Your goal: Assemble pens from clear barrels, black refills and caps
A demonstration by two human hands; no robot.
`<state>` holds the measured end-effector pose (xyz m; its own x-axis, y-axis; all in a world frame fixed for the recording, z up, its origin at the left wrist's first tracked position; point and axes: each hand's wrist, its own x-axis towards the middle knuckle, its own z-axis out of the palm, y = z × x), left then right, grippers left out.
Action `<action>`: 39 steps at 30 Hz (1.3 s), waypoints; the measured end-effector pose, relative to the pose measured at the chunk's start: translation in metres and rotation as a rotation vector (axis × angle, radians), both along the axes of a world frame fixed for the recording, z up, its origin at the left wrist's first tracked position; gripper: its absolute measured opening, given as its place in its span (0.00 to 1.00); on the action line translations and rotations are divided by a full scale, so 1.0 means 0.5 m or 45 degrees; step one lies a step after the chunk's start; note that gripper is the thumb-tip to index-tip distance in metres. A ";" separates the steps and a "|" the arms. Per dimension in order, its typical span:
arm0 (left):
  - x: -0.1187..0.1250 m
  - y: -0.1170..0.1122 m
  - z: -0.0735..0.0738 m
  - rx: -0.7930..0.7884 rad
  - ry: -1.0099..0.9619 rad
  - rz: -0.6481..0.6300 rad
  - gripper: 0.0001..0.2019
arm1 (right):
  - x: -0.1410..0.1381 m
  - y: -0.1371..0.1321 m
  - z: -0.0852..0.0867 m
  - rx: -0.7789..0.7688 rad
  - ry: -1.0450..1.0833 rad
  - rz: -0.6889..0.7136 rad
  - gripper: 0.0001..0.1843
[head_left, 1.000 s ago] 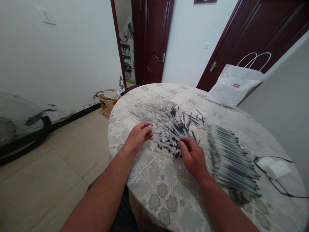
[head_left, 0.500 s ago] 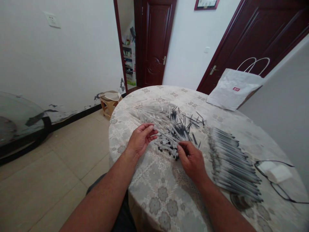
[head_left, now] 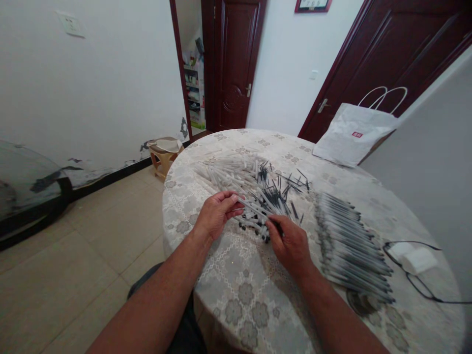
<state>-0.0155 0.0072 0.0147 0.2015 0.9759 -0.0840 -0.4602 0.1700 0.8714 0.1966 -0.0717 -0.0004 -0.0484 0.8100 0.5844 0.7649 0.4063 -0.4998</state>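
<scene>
Slender pale tube (head_left: 253, 208) pinched by left hand (head_left: 217, 216) and right hand (head_left: 290, 242) above a loose pile (head_left: 230, 174) crowding the desk (head_left: 224, 285); tube row (head_left: 352, 246), eyeglasses (head_left: 420, 286), white bag (head_left: 354, 132) sit rightward.

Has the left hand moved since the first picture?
Yes. Judged against the left edge of the round table, the left hand has shifted rightward, closer to the right hand.

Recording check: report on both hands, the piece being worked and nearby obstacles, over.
Left hand and right hand pinching pale tube between them. Loose pile just beyond. Neat row beside right forearm.
</scene>
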 end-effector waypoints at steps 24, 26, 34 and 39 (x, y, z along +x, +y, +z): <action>0.017 0.015 -0.009 0.033 0.220 0.033 0.11 | 0.005 0.038 0.029 -1.115 1.471 0.221 0.14; 0.025 0.010 -0.009 0.046 0.211 0.045 0.12 | 0.011 0.034 0.038 -1.042 1.194 0.189 0.10; 0.049 -0.027 0.001 0.209 0.543 -0.328 0.18 | 0.059 -0.023 0.121 -0.498 -0.282 0.140 0.04; 0.023 -0.009 0.001 0.363 0.952 -0.206 0.18 | 0.177 -0.079 0.158 -0.463 -0.511 -0.159 0.05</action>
<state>-0.0040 0.0026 0.0153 0.3310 0.9436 -0.0052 0.2711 -0.0898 0.9583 0.2849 -0.1110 0.0785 -0.1002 0.9700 0.2214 0.9555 0.1559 -0.2504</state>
